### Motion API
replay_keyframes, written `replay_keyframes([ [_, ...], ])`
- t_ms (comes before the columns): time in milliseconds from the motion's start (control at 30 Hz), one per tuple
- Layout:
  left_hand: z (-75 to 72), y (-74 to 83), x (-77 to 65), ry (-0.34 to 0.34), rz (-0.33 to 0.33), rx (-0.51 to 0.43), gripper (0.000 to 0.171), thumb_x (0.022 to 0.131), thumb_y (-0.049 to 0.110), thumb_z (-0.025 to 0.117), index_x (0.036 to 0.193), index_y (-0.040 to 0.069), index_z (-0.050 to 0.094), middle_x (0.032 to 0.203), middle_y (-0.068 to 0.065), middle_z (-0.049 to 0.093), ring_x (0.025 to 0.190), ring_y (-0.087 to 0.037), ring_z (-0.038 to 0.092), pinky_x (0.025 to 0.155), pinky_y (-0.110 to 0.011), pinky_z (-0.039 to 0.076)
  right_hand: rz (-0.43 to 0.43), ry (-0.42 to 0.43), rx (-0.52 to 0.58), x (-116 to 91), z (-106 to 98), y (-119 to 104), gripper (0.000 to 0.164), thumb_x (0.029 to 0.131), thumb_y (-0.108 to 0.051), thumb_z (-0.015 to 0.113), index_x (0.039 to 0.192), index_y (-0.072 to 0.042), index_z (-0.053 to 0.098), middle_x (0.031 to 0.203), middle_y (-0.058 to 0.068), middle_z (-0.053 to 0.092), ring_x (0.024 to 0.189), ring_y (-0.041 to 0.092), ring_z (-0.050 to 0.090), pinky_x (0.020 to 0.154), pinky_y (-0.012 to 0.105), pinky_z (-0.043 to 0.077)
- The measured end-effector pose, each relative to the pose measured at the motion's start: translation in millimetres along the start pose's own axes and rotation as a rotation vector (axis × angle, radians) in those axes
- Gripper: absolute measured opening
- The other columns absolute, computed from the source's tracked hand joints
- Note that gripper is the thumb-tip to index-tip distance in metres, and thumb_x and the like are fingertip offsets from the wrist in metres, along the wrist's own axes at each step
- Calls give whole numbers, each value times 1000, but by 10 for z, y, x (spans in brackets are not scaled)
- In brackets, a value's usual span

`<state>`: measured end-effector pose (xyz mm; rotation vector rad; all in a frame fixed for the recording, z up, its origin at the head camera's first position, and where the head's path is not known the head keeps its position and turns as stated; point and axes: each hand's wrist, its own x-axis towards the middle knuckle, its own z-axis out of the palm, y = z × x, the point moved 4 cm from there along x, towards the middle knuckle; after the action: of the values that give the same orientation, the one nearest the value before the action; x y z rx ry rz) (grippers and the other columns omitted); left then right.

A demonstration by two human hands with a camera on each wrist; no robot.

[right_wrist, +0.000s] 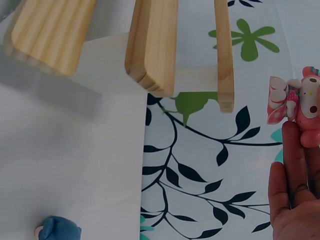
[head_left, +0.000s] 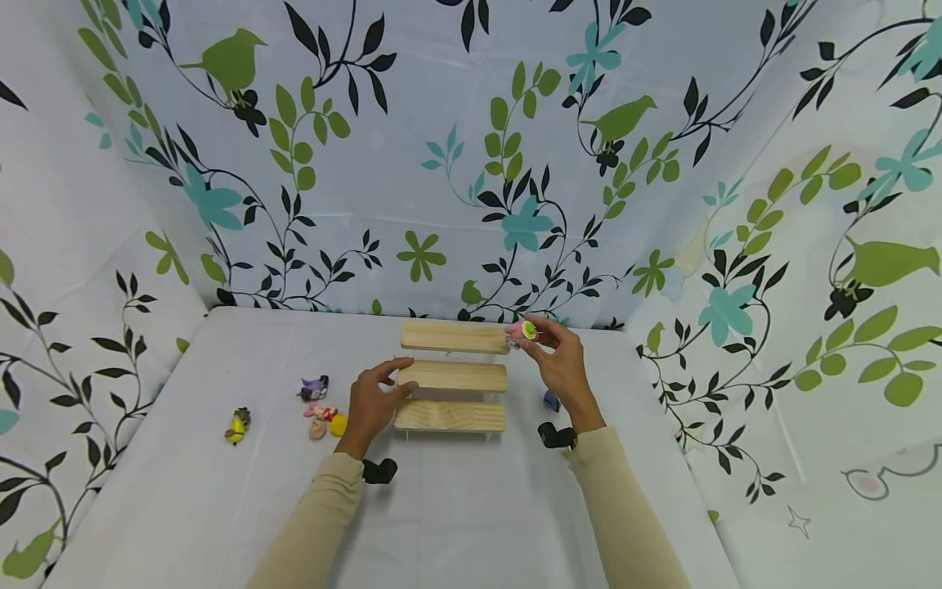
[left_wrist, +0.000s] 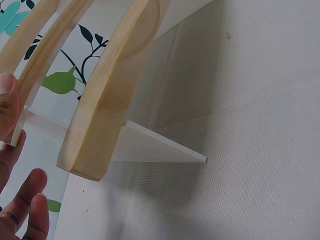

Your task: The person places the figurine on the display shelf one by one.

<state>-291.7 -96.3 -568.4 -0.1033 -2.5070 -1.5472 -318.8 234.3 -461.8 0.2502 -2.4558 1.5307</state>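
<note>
A three-step wooden display shelf [head_left: 450, 415] with white side supports stands on the white table. At the left end of its middle board, my left hand [head_left: 370, 406] pinches the edge; in the left wrist view the thumb [left_wrist: 7, 107] lies against that board. My right hand [head_left: 562, 364] holds a small pink figurine [head_left: 521, 331] beside the right end of the top board. Seen from the right wrist, the figurine [right_wrist: 309, 107] is a pink-hooded character with a bow, held at the fingertips and apart from the shelf.
Left of the shelf lie a purple-and-black figurine [head_left: 314, 388], pink figurines [head_left: 318, 413], a round yellow piece [head_left: 338, 424] and, farther out, a yellow-green figurine [head_left: 237, 425]. A blue figurine [head_left: 551, 400] sits near my right wrist. Leaf-patterned cloth [head_left: 456, 164] hangs behind the table.
</note>
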Motion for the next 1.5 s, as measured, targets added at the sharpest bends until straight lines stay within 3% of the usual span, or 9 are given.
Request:
replay_keyframes([
  [133,-5,3,0,5,-2,-6,43,93,29,84,135,27,75,142,-4,70,107,-32,66,81,-39,47,-19,-19,20,69,72,-48,42,98,-17,78,139,-13,69,135,8,71,120,28,68,106,52,52],
  [433,-12,27,-30,-4,2,-12,44,94,29,83,137,25,74,141,-5,71,108,-32,65,85,-40,47,-33,-71,24,175,239,-135,44,98,-16,78,141,-10,68,135,13,70,118,33,67,107,49,51],
  [600,-3,23,-35,-3,-5,-26,45,94,29,83,137,24,74,140,-6,71,108,-32,64,84,-40,46,-27,-87,7,222,317,-114,43,97,-16,78,139,-13,70,134,11,71,117,31,67,112,50,49],
  [767,10,20,-35,-5,-5,-33,44,94,29,83,136,24,74,140,-6,71,109,-33,64,84,-40,48,-13,-87,-41,240,366,-93,43,97,-16,79,139,-14,70,130,9,72,115,28,68,111,47,50],
  [1100,4,28,-42,8,6,-35,45,93,28,83,137,21,74,139,-7,72,106,-32,63,84,-39,46,39,-98,-26,232,429,-7,44,98,-13,78,140,-23,71,139,5,69,118,27,67,106,47,53],
  [1500,3,27,-39,4,-16,-34,45,93,28,83,137,23,74,139,-6,72,108,-32,64,85,-40,46,45,-134,-75,238,435,-26,46,101,-16,74,146,-24,66,141,9,67,124,30,64,111,49,51],
])
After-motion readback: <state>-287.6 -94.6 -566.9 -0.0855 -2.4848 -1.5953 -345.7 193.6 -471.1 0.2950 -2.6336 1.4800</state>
